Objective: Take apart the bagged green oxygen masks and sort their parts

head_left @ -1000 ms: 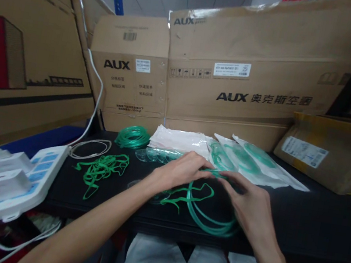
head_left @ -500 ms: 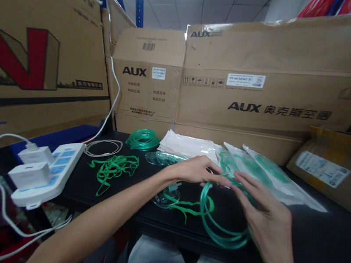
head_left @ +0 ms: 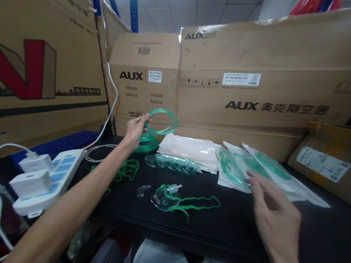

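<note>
My left hand is raised at the back of the table, its fingers closed on the edge of a coil of green tubing. Just below that coil lies a pile of green tubing coils. My right hand is over the table on the right, fingers loosely bent and apart, with nothing visible in them. A clear oxygen mask with a green strap lies in the middle, between my arms. Beside it rests a small clear plastic connector.
Behind the mask are a row of nested clear masks and a stack of white bags. Filled bags lie to the right. Green straps and a power strip are at left. Cardboard panels stand behind.
My left hand has moved back and left with the tubing coil, above the pile. My right hand has let go of the coil and shifted slightly right. The mask is now uncovered.
</note>
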`<action>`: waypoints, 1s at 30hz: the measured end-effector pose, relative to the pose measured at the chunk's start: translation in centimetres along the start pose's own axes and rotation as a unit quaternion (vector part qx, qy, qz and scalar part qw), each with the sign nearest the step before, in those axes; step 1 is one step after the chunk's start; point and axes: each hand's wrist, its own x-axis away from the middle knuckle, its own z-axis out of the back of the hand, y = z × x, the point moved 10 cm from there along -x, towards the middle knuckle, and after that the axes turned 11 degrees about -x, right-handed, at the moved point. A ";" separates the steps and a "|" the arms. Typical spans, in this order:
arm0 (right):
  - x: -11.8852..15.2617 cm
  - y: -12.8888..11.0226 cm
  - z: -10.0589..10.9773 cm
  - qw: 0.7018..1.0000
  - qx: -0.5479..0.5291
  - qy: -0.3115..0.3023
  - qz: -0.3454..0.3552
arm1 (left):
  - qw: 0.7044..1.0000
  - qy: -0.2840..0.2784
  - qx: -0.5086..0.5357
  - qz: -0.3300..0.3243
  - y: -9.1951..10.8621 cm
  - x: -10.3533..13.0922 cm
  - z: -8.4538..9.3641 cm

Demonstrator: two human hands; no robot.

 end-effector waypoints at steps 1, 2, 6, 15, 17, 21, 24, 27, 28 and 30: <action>0.0 0.2 -0.2 1.000 0.001 -0.007 0.001 | 1.000 0.014 -0.017 0.019 -1.2 -0.8 1.1; 0.0 0.3 -0.3 1.000 0.002 -0.013 0.001 | 0.998 0.026 -0.038 0.037 -2.4 -1.4 2.1; -0.1 0.4 -1.0 0.999 0.003 -0.042 0.010 | 0.983 0.048 -0.141 0.103 -6.2 -2.6 4.8; 0.0 0.3 -1.2 0.998 -0.005 -0.059 0.012 | 0.950 0.092 -0.276 0.114 -5.9 -2.6 7.0; 0.1 -0.4 -1.9 0.997 -0.018 -0.075 0.013 | 0.955 0.105 -0.264 0.083 -3.9 -2.3 6.6; 1.7 -4.2 -6.8 0.975 -0.049 -0.218 0.023 | 0.974 0.086 -0.209 -0.023 2.3 0.8 4.8; 4.5 -6.8 -12.1 0.932 -0.060 -0.358 0.016 | 0.974 -0.006 -0.147 -0.174 8.3 6.2 2.4; 6.8 -7.5 -15.4 0.899 -0.064 -0.434 0.009 | 0.938 -0.196 -0.188 -0.215 10.3 12.2 -1.5; 7.1 -7.3 -15.8 0.896 -0.071 -0.438 0.004 | 0.923 -0.247 -0.202 -0.216 10.2 14.0 -2.5; 6.4 -6.4 -15.3 0.907 -0.094 -0.411 -0.014 | 0.900 -0.317 -0.206 -0.215 9.6 16.6 -4.0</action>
